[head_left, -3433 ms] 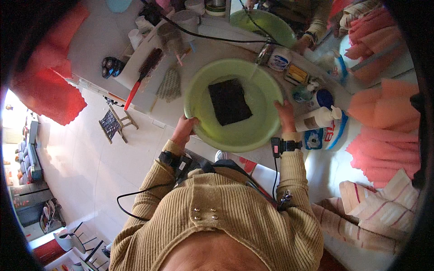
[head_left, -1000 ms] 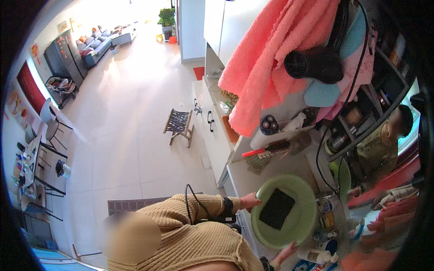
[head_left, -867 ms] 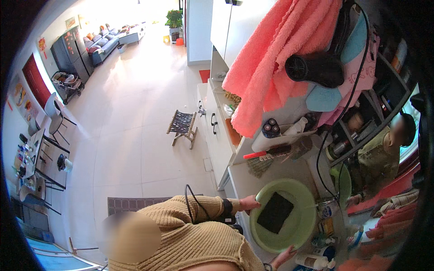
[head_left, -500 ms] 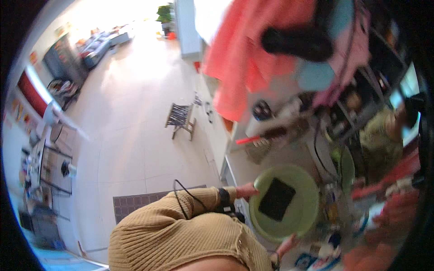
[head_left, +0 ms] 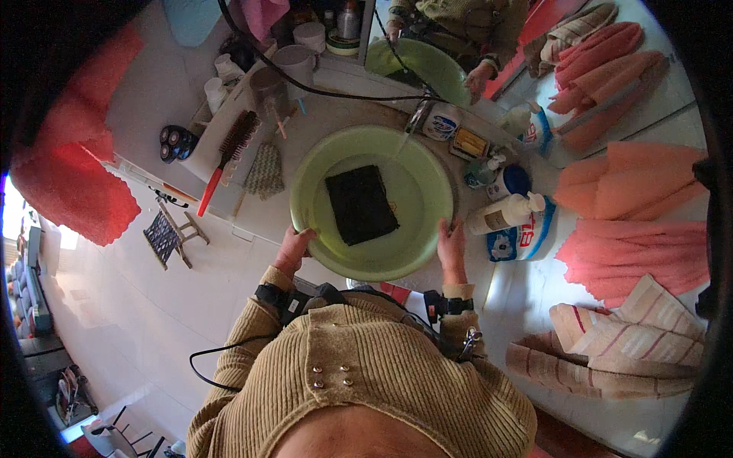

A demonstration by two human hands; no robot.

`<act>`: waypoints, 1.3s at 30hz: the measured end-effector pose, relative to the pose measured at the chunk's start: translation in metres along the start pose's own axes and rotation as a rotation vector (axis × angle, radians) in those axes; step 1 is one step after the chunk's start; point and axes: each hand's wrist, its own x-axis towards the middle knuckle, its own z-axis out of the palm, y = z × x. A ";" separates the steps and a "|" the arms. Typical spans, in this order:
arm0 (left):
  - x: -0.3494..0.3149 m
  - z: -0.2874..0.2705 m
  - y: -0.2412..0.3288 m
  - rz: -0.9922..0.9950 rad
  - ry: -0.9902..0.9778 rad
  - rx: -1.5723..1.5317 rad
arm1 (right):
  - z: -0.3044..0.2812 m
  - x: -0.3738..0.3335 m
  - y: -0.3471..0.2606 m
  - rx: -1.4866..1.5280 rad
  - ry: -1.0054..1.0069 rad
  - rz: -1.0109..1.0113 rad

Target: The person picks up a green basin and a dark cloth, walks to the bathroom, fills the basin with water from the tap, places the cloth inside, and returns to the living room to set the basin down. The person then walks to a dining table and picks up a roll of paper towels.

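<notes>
A wide pale-green plastic basin [head_left: 427,229] rests at the sink counter in front of me. Inside it lies a flat, dark square cloth-like piece [head_left: 360,204], left of the basin's middle. My left hand [head_left: 294,249] grips the basin's near left rim, thumb over the edge. On the near right rim, my right hand [head_left: 452,248] holds in the same way. The fingers beneath the rim are partly hidden. A metal tap [head_left: 416,118] reaches over the basin's far right edge; whether water runs from it I cannot tell.
Left of the basin lie a red-handled hairbrush [head_left: 229,156] and a shaver [head_left: 177,143]. Several bottles, including a white pump bottle [head_left: 508,214], crowd its right. Towels [head_left: 634,256] hang at right. A mirror [head_left: 443,46] stands behind; a folding stool [head_left: 174,237] is on the floor.
My view has swung from the room on the left to face the basin squarely. My right hand, earlier with fingers spread beside the basin, now grips the rim.
</notes>
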 end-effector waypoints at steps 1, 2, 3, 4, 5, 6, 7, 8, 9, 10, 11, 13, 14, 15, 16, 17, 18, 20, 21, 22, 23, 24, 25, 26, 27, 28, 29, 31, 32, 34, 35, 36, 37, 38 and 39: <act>0.001 0.000 -0.001 0.010 -0.012 -0.014 | -0.003 0.011 0.000 -0.007 0.009 -0.018; 0.001 -0.002 -0.001 0.012 -0.009 -0.018 | -0.003 0.022 -0.001 -0.014 0.019 -0.035; 0.002 -0.002 -0.002 0.015 -0.029 -0.024 | -0.009 0.036 -0.001 -0.155 0.002 -0.092; 0.003 -0.002 -0.003 0.011 -0.015 -0.018 | -0.008 0.052 -0.004 -0.203 0.000 -0.123; 0.004 -0.003 -0.004 0.008 -0.023 -0.013 | -0.008 0.069 -0.007 -0.226 0.006 -0.155; 0.004 -0.003 -0.004 -0.015 -0.009 0.007 | -0.006 0.086 -0.011 -0.250 0.008 -0.172; 0.004 -0.002 -0.004 0.001 -0.035 -0.019 | -0.006 0.103 -0.015 -0.241 -0.016 -0.208; 0.004 -0.002 -0.003 -0.002 -0.037 -0.032 | -0.006 0.121 -0.019 -0.231 -0.045 -0.231; 0.003 -0.002 -0.003 -0.021 -0.023 -0.037 | -0.004 0.140 -0.025 -0.219 -0.076 -0.257; 0.003 -0.002 -0.002 -0.002 -0.035 -0.045 | 0.002 0.157 -0.030 -0.244 -0.060 -0.317; 0.001 -0.001 -0.001 0.001 -0.031 -0.046 | 0.010 0.170 -0.035 -0.267 -0.046 -0.378; 0.000 -0.001 -0.001 0.013 -0.022 -0.044 | 0.021 0.196 -0.043 -0.350 -0.112 -0.426; 0.000 -0.002 -0.002 0.018 -0.022 -0.039 | 0.028 0.207 -0.045 -0.413 -0.193 -0.406; 0.000 -0.003 -0.002 0.014 -0.012 -0.030 | 0.033 0.215 -0.047 -0.480 -0.255 -0.401; 0.000 -0.004 -0.002 0.020 -0.021 -0.024 | 0.041 0.218 -0.047 -0.548 -0.153 -0.465; 0.001 -0.004 -0.003 0.013 -0.025 -0.013 | 0.046 0.225 -0.047 -0.589 -0.170 -0.488; 0.002 -0.006 -0.003 -0.008 -0.005 0.014 | 0.049 0.231 -0.045 -0.621 -0.195 -0.510; 0.004 -0.007 -0.005 0.015 0.029 -0.006 | 0.056 0.242 -0.041 -0.692 -0.304 -0.534; 0.005 -0.008 -0.007 0.003 0.032 0.047 | 0.058 0.247 -0.039 -0.725 -0.349 -0.549; 0.006 -0.009 -0.007 -0.018 0.045 0.111 | 0.060 0.252 -0.036 -0.755 -0.380 -0.564; 0.007 -0.010 -0.009 -0.015 0.059 0.125 | 0.062 0.257 -0.033 -0.780 -0.402 -0.578; 0.008 -0.010 -0.010 -0.039 0.051 0.091 | 0.064 0.261 -0.030 -0.801 -0.415 -0.591; 0.009 -0.011 -0.011 -0.039 0.047 0.061 | 0.066 0.264 -0.028 -0.817 -0.429 -0.605; 0.010 -0.012 -0.013 -0.036 0.042 0.038 | 0.067 0.267 -0.025 -0.823 -0.433 -0.612; 0.011 -0.012 -0.014 -0.025 0.035 0.026 | 0.067 0.269 -0.023 -0.830 -0.441 -0.621; 0.013 -0.013 -0.016 -0.011 0.026 0.019 | 0.068 0.271 -0.021 -0.842 -0.449 -0.627; 0.014 -0.013 -0.018 -0.003 0.024 0.020 | 0.068 0.273 -0.019 -0.847 -0.457 -0.636; 0.015 -0.015 -0.020 0.005 0.013 -0.030 | 0.068 0.277 -0.016 -0.858 -0.474 -0.649; 0.016 -0.015 -0.021 0.006 0.012 -0.051 | 0.069 0.277 -0.014 -0.865 -0.483 -0.656; 0.016 -0.015 -0.021 0.001 0.020 -0.008 | 0.069 0.281 -0.012 -0.877 -0.499 -0.659; 0.016 -0.015 -0.021 0.003 0.039 0.018 | 0.070 0.285 -0.013 -0.884 -0.505 -0.668; 0.016 -0.015 -0.020 0.004 0.029 0.011 | 0.071 0.286 -0.012 -0.900 -0.509 -0.674; 0.016 -0.015 -0.020 0.010 0.037 0.008 | 0.072 0.289 -0.012 -0.908 -0.516 -0.682; 0.015 -0.014 -0.019 0.015 0.047 0.004 | 0.072 0.289 -0.013 -0.925 -0.523 -0.695; 0.015 -0.014 -0.018 0.005 0.033 0.010 | 0.072 0.290 -0.014 -0.936 -0.527 -0.702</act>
